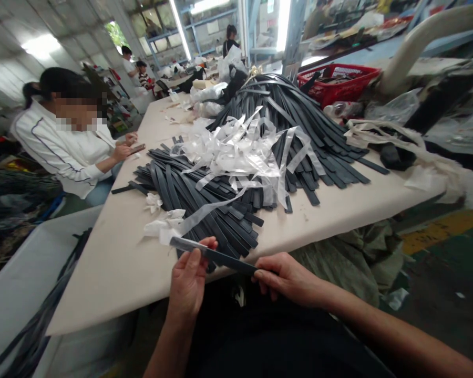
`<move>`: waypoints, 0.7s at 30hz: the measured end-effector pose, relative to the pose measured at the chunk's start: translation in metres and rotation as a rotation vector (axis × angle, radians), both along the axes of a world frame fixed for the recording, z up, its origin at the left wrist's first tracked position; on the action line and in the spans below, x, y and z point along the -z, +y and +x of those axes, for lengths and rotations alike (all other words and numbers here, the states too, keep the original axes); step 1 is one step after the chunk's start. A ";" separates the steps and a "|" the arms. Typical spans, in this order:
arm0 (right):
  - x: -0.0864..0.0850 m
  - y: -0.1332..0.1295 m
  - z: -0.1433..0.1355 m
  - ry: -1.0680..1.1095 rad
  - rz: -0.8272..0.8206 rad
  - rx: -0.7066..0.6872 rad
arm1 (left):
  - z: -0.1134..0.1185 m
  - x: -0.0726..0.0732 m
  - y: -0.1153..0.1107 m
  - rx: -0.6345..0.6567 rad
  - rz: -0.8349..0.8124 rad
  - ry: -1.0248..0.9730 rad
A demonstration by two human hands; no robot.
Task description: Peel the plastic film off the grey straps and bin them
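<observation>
A dark flat strap (230,261) is stretched between my two hands at the table's front edge. My left hand (189,273) pinches it near its left end, where a pale translucent film lies along it. My right hand (281,275) is closed around the strap's right end. Just beyond lies a pile of dark straps (205,210), with a heap of white translucent strips (240,149) on top. One long strip trails from the heap toward my left hand. A larger bundle of dark straps (299,115) is spread out behind, to the right.
The pale table (114,268) has crumpled white scraps (153,202) at left. A red basket (339,84) stands at the back right, near plastic bags and cloth strips. A person in a white jacket (69,152) sits at the left, holding a phone. More straps hang in a white bin (74,223).
</observation>
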State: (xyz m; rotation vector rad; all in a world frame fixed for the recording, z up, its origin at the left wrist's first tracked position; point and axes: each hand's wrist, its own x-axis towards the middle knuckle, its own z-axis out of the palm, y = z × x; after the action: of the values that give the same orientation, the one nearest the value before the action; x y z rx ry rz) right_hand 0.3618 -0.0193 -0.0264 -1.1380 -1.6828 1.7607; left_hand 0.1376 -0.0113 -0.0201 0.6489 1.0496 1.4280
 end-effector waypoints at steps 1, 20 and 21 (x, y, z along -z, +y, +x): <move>-0.002 0.001 -0.005 -0.001 0.029 0.021 | 0.004 0.001 -0.005 0.053 -0.014 0.004; -0.044 0.020 -0.138 -0.067 0.377 -0.713 | -0.155 -0.052 -0.116 -1.014 0.407 0.361; -0.040 0.019 -0.143 -0.086 0.353 -0.737 | -0.155 -0.039 -0.125 -1.042 0.272 0.205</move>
State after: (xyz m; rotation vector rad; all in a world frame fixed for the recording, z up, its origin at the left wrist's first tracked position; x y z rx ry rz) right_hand 0.2188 -0.0007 0.0133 -0.4584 -2.5577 1.6836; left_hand -0.0173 -0.1361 0.0184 0.4384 1.4638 2.4717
